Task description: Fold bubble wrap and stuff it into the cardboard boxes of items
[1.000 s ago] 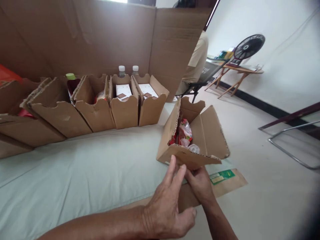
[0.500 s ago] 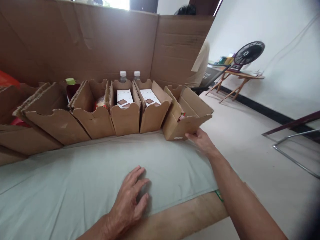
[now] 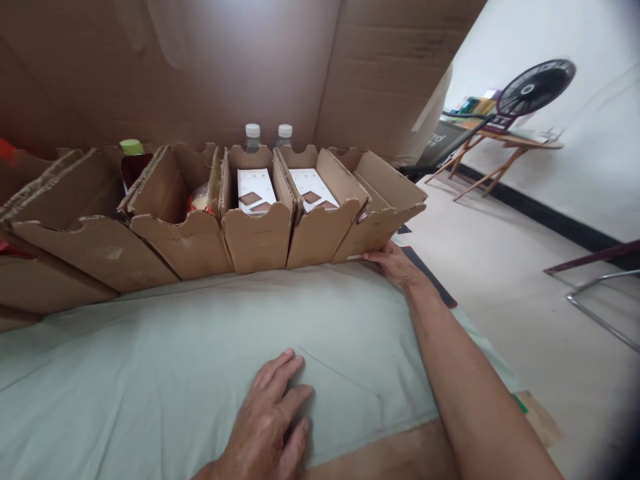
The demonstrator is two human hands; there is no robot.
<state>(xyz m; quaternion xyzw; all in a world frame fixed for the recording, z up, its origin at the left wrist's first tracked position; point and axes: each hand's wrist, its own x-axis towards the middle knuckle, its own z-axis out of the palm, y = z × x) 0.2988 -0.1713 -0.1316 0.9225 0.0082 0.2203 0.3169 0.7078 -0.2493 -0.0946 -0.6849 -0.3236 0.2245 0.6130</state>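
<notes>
My right hand (image 3: 391,262) grips the lower right corner of the rightmost cardboard box (image 3: 383,233), its thumb at the front bottom edge and its other fingers partly hidden. That box stands against a neighbouring cardboard box (image 3: 323,237) with a white carton (image 3: 313,187) inside. My left hand (image 3: 270,413) rests on the pale green cloth (image 3: 165,360), fingers apart and holding nothing. Further left in the row, another cardboard box (image 3: 257,233) contains a second white carton (image 3: 255,187).
More cardboard boxes (image 3: 95,250) continue leftward, one with a green-capped bottle (image 3: 131,148). Two white-capped bottles (image 3: 253,137) show behind the cartons. A tall cardboard panel (image 3: 240,73) stands behind the row. At right, a fan (image 3: 535,87) sits on a wooden table (image 3: 530,141).
With my right hand on it, the rightmost box has shifted left, closing the gap to its neighbour. My left hand stays on the cloth. The view has tilted down a little.
</notes>
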